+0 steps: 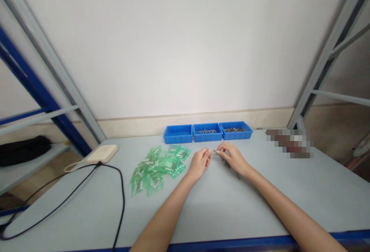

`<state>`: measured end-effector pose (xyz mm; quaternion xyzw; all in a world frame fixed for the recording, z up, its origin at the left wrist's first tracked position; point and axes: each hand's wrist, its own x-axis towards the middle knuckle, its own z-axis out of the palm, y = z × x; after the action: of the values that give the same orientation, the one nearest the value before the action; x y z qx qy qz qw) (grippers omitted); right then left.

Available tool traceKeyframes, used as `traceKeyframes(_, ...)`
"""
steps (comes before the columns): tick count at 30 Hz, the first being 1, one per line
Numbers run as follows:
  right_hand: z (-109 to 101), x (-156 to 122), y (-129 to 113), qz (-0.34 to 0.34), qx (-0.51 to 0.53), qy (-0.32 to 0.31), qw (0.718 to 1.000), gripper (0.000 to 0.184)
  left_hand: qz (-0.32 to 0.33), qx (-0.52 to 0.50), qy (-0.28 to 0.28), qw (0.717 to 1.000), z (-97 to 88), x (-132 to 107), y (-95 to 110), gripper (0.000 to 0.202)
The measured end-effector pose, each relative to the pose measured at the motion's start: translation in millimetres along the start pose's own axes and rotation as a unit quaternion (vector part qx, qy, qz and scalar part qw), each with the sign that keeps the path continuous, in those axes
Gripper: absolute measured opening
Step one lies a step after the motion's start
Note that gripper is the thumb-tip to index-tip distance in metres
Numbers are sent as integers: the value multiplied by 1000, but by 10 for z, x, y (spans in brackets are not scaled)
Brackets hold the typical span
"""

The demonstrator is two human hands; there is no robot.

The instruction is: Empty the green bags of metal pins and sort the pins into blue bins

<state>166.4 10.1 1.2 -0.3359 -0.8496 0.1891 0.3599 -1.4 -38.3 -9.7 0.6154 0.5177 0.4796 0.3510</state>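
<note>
My left hand (200, 162) and my right hand (232, 156) meet over the middle of the grey table (219, 202), fingertips pinched together around a small metal part (214, 152), likely a screw. More dark screws seem to be tucked under my right palm. A heap of small green plastic bags (157, 167) holding metal pieces lies just left of my left hand. Three blue trays (207, 132) stand in a row behind my hands; the middle and right ones hold screws, and the left one looks empty.
A beige flat device (101, 154) with a black cable (121, 194) looping toward the front edge lies at the left. Metal shelf frames rise on both sides. A blurred object (289, 143) sits at the right rear of the table. A white wall stands behind.
</note>
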Motion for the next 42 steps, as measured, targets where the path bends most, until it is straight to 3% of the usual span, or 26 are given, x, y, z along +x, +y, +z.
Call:
traceKeyframes(7, 30, -25, -78, -5, 83, -58, 995, 28, 8, -17, 15, 1000, -11, 14, -21, 50)
traceKeyframes(15, 65, -37, -120, 4, 144, -34, 989, 32, 18, 21, 57, 998, -23, -22, 83, 48)
traceKeyframes(21, 34, -29, -119, -6, 156, -20, 988, 28, 12, -14, 35, 999, -14, -14, 63, 41)
traceKeyframes(30, 48, -47, -130, 21, 169, -18, 985, 36, 20, 21, 24, 999, 1, -30, 81, 53)
traceKeyframes(37, 59, -38, -92, 38, 165, -3, 985, 29, 6, -18, 28, 999, 2, -26, 95, 43)
traceKeyframes(42, 48, -50, -118, 48, 178, -28, 982, 37, 12, 11, 25, 1000, 2, -35, 108, 52)
